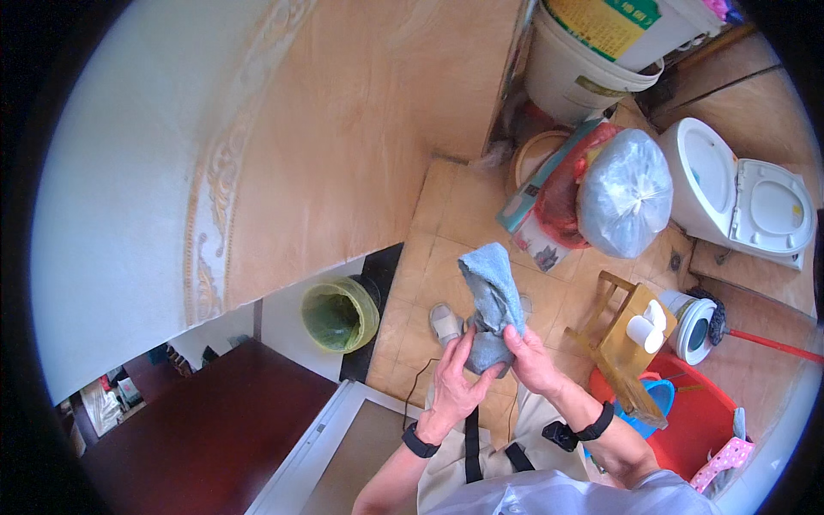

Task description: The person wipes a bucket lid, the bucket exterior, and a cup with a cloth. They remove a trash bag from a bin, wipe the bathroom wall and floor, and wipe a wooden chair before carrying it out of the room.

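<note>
A blue-grey cloth (491,279) hangs bunched between both hands in front of my lap, its folded upper part standing away from me. My left hand (462,375) grips its lower end from the left, fingers curled against the fabric. From the right, my right hand (534,360) holds the same end, with the thumb pressed on the cloth. The lower part of the cloth looks wrapped or gathered; whether anything is inside it is hidden. Both wrists carry black bands.
At left, a bin with a yellow-green liner (341,316) stands by a dark red tabletop (215,429). Ahead are stacked white buckets (562,81) and a tied plastic bag (625,193). On the right are a toilet (708,193), a wooden stool (614,360) with a paper roll, and a red basin (704,421).
</note>
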The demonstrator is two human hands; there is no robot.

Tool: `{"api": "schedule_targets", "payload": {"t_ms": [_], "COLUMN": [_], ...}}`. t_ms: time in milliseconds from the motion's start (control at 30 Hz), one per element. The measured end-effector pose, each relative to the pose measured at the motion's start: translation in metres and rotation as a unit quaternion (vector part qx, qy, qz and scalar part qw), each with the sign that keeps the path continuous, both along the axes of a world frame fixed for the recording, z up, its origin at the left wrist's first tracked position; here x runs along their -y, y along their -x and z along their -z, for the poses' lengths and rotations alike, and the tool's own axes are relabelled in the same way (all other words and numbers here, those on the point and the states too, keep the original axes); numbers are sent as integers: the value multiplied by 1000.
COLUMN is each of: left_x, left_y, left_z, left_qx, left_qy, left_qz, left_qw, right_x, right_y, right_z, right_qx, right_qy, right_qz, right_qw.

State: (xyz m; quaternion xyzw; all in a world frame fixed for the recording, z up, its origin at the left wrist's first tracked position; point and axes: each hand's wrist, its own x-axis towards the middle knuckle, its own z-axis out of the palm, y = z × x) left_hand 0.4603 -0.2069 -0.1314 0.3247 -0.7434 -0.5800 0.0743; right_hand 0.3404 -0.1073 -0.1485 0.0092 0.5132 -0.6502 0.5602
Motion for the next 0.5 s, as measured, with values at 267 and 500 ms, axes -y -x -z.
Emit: {"api": "schedule_targets", "payload": {"t_ms": [267,500], "left_x": [-25,-25], "left_y": [10,-16], "left_z": [-36,-6], "left_qx": [83,133], "left_qy": [139,138], "left_qz": [-20,-32], "left_qw": [987,981], "right_x": [-25,-132], "right_y": [19,9], "right_z": [2,49], "right_qx": [-93,-316], "right_qy": [-39,-318], "right_qz": [-32,-339], "right_qw": [994,827]}}
